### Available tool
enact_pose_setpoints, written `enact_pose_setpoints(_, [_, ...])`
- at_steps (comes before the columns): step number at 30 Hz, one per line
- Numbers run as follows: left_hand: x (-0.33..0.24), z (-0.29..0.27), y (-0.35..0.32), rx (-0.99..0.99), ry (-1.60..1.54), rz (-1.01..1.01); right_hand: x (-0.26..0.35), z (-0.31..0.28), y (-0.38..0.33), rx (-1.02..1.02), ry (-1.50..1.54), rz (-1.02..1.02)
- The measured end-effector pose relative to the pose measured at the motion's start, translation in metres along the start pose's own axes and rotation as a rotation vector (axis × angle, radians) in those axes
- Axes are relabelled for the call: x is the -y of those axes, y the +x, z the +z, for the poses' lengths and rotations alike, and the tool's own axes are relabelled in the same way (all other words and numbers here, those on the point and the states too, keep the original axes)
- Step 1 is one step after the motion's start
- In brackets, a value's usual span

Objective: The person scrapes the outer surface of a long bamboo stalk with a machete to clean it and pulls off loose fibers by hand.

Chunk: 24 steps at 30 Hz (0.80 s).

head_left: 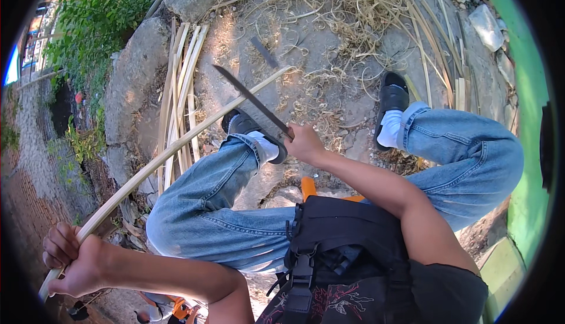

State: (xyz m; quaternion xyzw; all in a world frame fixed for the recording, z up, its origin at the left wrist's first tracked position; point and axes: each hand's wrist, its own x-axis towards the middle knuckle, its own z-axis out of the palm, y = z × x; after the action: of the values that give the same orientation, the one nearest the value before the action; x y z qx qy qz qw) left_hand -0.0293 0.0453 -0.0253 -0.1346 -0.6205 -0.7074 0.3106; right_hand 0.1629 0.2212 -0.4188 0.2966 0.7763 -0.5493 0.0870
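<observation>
My left hand point(73, 259), at the lower left, is wrapped round the near end of a long pale bamboo strip point(170, 149). The strip slants up and away to the right, over my left knee, its far end above the ground in front of my feet. My right hand point(303, 143), near the middle, is closed on the handle of a long dark-bladed knife point(252, 97). The blade points up and left and crosses the strip near its far end; whether the edge touches the strip I cannot tell.
Several split strips point(181, 83) lie by my left foot, others point(450, 65) at the right. Curled shavings point(353, 15) cover the ground ahead, near a flat grey piece point(264, 52). Rocks point(136, 80) and plants point(97, 24) border the left, a green wall point(527, 118) the right.
</observation>
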Motion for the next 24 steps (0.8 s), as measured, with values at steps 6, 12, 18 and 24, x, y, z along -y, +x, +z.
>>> enact_pose_setpoints(6, [0.005,0.000,-0.003,-0.087,0.058,0.000,-0.073,-0.042,0.017,0.014,-0.044,0.382])
enact_pose_setpoints(12, [0.004,-0.016,0.009,0.282,-0.317,-0.118,-0.019,-0.011,0.010,-0.057,-0.016,0.125])
enact_pose_setpoints(18, [0.011,-0.020,0.004,0.535,-0.566,-0.187,0.018,-0.017,-0.001,0.022,-0.001,-0.130])
enact_pose_setpoints(24, [0.014,-0.014,-0.002,0.590,-0.653,-0.197,-0.073,-0.036,0.012,-0.062,-0.036,0.324])
